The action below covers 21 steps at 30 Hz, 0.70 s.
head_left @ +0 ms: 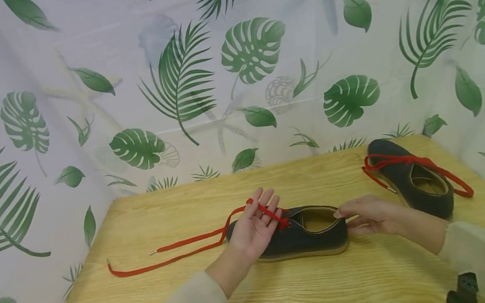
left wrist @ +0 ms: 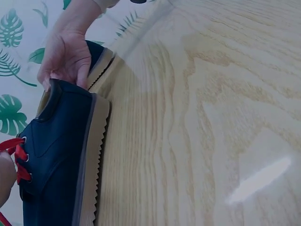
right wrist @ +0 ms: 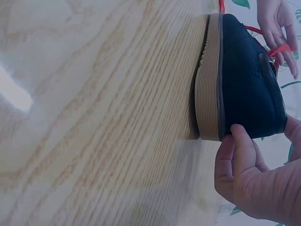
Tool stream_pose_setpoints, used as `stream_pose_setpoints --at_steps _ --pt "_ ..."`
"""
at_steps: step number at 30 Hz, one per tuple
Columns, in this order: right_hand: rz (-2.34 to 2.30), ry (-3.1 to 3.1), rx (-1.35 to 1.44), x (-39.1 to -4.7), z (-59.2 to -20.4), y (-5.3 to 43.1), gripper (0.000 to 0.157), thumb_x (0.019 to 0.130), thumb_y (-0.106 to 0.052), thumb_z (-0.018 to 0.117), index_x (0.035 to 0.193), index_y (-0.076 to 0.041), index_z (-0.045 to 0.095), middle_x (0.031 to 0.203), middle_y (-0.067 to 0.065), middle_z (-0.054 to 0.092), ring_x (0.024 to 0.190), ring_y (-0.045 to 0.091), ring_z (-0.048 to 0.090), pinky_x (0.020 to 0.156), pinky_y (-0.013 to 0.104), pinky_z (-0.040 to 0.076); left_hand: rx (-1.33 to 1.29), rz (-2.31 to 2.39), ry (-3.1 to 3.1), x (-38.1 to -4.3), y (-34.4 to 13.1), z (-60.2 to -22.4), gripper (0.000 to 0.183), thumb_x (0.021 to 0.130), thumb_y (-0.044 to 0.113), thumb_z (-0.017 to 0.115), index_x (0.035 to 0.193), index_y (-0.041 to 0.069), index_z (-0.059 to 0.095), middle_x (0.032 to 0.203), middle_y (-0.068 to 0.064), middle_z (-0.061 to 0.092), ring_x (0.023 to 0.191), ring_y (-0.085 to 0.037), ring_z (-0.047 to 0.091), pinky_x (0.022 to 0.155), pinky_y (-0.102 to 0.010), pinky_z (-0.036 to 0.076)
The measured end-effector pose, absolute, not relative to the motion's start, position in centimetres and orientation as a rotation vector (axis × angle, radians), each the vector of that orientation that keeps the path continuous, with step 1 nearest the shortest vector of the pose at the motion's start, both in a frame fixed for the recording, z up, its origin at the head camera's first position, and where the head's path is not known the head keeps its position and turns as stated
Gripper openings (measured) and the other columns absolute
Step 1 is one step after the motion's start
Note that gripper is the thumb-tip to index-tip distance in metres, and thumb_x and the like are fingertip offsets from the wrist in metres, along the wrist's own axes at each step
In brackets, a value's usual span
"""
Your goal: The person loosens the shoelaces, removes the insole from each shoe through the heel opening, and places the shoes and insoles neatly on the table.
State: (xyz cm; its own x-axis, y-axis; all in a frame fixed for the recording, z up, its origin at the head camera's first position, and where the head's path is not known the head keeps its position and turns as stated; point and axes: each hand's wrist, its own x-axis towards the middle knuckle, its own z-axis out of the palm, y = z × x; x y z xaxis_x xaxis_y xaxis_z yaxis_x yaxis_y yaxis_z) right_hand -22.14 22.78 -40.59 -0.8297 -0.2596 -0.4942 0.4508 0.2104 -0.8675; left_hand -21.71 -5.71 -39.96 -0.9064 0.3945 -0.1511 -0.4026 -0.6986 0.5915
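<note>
A dark navy shoe [head_left: 306, 239] lies sole down on the wooden table, toe to the left. My right hand [head_left: 367, 215] pinches its heel, with the thumb at the collar and the fingers behind the heel, as the right wrist view also shows. Over the shoe's front, my left hand [head_left: 255, 229] is palm up with its fingers nearly straight. The red shoelace [head_left: 269, 212] runs from the eyelets across these fingers. Two loose lace ends trail left past the toe. In the left wrist view only a sliver of the left hand [left wrist: 5, 176] shows, beside the laced eyelets.
A second navy shoe [head_left: 430, 195] with a tied red lace [head_left: 421, 160] stands at the table's back right, behind my right forearm. The wooden table [head_left: 172, 292] ends at a leaf-patterned cloth [head_left: 203, 102] at the back and sides.
</note>
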Motion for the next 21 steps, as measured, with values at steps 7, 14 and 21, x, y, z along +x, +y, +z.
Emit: stream_pose_setpoints --at_steps 7,14,21 --pt "-1.685 1.931 0.198 -22.1 -40.7 22.6 0.014 0.090 -0.021 0.064 0.097 -0.011 0.071 0.138 0.022 0.037 0.094 0.016 0.059 0.080 0.030 0.056 -0.199 2.675 0.787 -22.1 -6.9 -39.6 0.051 0.104 0.026 0.037 0.152 0.019 0.021 0.152 -0.003 0.034 0.138 -0.019 0.035 0.110 -0.036 0.034" --pt "-1.682 1.939 0.211 -22.0 -40.6 22.6 0.015 0.089 -0.021 0.065 0.098 -0.010 0.071 0.141 0.024 0.033 0.093 0.016 0.058 0.079 0.030 0.056 -0.374 2.719 0.808 -22.5 -7.8 -39.6 0.056 0.102 0.026 0.042 0.152 0.018 0.019 0.149 -0.002 0.038 0.119 -0.014 0.056 0.101 -0.033 0.044" --pt "-1.676 1.927 0.224 -21.9 -40.5 22.7 0.024 0.089 -0.021 0.065 0.107 -0.006 0.067 0.148 0.026 0.024 0.101 0.019 0.059 0.081 0.030 0.055 -0.481 2.786 0.771 -22.9 -8.9 -39.7 0.052 0.102 0.024 0.042 0.151 0.019 0.024 0.147 -0.003 0.041 0.098 -0.014 0.067 0.099 -0.032 0.045"
